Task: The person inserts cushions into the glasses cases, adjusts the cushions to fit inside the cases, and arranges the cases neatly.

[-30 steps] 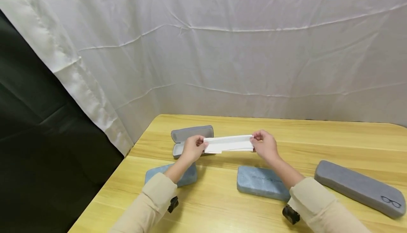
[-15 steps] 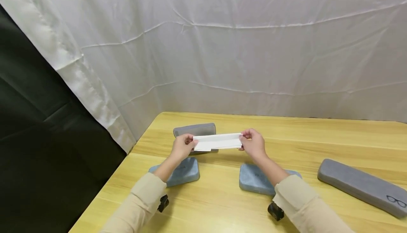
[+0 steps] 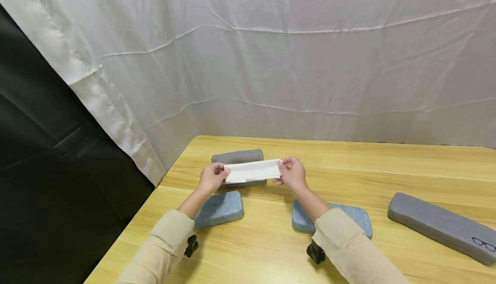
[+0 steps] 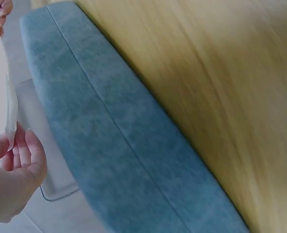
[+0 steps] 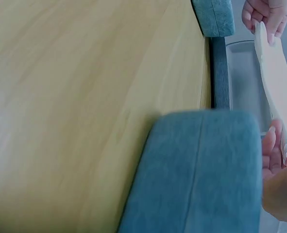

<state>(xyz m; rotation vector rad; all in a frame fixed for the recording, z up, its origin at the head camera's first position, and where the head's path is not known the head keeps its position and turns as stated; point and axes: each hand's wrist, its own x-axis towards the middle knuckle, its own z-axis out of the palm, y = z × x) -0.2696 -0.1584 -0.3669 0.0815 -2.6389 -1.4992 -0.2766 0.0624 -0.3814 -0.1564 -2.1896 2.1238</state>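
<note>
A folded white cloth [image 3: 252, 170] is stretched level between both hands, in front of and above the open grey glasses case [image 3: 237, 157]. Its left end is pinched by the left hand [image 3: 210, 178] between thumb and fingers. The right hand [image 3: 293, 175] pinches the other end the same way, as the right wrist view also shows with the cloth [image 5: 278, 77]. Behind the cloth the case's raised lid shows, while most of its lower half is hidden.
Nearer on the wooden table [image 3: 267, 249] lie a shut blue glasses case [image 3: 222, 208] at left and another blue case [image 3: 354, 218], partly behind the right forearm. A long grey case [image 3: 438, 226] with a glasses print lies at right. A white curtain [image 3: 310, 68] hangs behind.
Both hands have moved left, carrying the stretched cloth from beside the open grey case to over it. The head view has shifted slightly. The cases stay in place.
</note>
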